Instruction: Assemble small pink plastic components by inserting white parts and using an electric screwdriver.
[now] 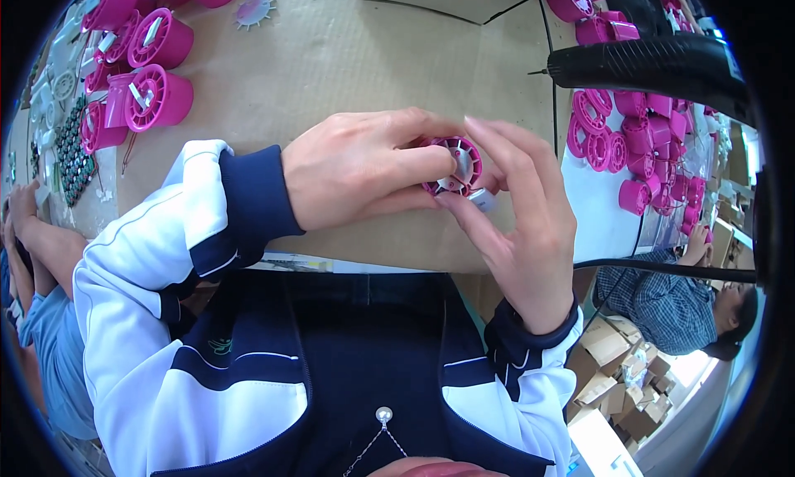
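Together, 2 hands (431, 195) around magenta housing (454, 166)

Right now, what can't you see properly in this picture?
- Head view: most of the pink round part is hidden by the left hand and right hand.
- The black tool is cut off by the dark rim.
- The small dark pieces are too tiny to identify.

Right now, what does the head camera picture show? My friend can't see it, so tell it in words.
Two hands, left hand and right hand, hold a small pink round part with a white middle over a brown table. More pink parts sit at the far left and on the right. Other people sit at both sides.
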A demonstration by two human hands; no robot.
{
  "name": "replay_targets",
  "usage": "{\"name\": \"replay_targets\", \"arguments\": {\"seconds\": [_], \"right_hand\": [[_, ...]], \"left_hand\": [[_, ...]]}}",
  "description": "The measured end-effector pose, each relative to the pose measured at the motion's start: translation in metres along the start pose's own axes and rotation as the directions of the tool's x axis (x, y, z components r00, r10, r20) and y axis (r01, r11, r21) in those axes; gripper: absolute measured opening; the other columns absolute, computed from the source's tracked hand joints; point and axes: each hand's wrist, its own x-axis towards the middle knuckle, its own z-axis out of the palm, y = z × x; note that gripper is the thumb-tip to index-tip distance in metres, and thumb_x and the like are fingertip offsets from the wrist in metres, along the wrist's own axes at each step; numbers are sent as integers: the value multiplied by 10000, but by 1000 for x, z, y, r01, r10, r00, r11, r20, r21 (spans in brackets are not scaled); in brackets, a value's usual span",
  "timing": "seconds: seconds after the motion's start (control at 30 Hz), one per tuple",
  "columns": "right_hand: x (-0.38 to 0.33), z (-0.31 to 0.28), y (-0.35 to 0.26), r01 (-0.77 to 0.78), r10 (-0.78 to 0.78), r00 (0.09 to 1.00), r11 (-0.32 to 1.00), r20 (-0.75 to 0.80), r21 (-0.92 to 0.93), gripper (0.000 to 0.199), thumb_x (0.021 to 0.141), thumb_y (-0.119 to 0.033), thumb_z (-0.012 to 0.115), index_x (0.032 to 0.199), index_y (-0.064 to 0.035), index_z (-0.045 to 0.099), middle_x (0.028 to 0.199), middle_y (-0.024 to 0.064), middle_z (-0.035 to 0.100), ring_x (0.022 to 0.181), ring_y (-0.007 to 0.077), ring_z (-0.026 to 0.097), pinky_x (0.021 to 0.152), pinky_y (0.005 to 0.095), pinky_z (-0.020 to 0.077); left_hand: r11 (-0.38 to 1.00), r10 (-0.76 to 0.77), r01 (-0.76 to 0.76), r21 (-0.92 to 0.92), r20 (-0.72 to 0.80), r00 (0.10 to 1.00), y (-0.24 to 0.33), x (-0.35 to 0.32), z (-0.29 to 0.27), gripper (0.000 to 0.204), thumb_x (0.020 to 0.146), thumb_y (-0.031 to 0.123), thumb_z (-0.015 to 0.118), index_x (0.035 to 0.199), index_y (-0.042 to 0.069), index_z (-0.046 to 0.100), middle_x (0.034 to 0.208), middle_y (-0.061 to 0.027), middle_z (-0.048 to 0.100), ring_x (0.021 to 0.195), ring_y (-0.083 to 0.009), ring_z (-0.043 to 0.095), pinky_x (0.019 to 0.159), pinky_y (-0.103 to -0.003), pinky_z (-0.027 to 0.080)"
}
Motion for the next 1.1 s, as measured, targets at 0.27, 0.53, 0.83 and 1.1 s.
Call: {"name": "replay_targets", "arguments": {"seconds": [0.27, 0.53, 0.83, 1.1], "right_hand": [[-12, 27, 16, -7, 21, 995, 989, -93, 146, 490, 807, -58, 829, 1274, -71, 681, 1308, 94, 582, 964, 199, 637, 776, 281, 538], [-10, 32, 22, 41, -21, 988, 991, -150, 131, 443, 800, -88, 840, 1223, -88, 708, 1279, 84, 605, 1003, 212, 644, 811, 295, 538], [-12, 35, 16, -7, 30, 989, 987, -144, 159, 435, 813, -90, 826, 1227, -78, 695, 1280, 90, 616, 1039, 224, 634, 843, 299, 525], [-10, 29, 15, -19, 33, 993, 992, -112, 124, 475, 780, -77, 849, 1230, -84, 696, 1257, 83, 627, 1000, 219, 656, 804, 287, 554]], "left_hand": [[1000, -2, 1, -30, -40, 999, -3, -3, -8, 276, 830, 108, 819, 1083, 53, 720, 1129, -106, 614, 858, -231, 648, 761, -301, 560], [994, -110, 110, 19, -31, 993, -2, -8, -18, 202, 836, 93, 805, 1012, 38, 723, 949, -69, 624, 768, -211, 581, 695, -287, 503], [992, -81, 88, 87, -78, 994, 0, -10, -17, 155, 856, 64, 777, 990, 28, 708, 900, -69, 609, 732, -211, 552, 670, -300, 480], [985, -160, 162, 59, -39, 986, 8, -12, -16, 161, 869, 39, 760, 1014, 27, 689, 960, -76, 609, 747, -215, 556, 661, -291, 481]]}}
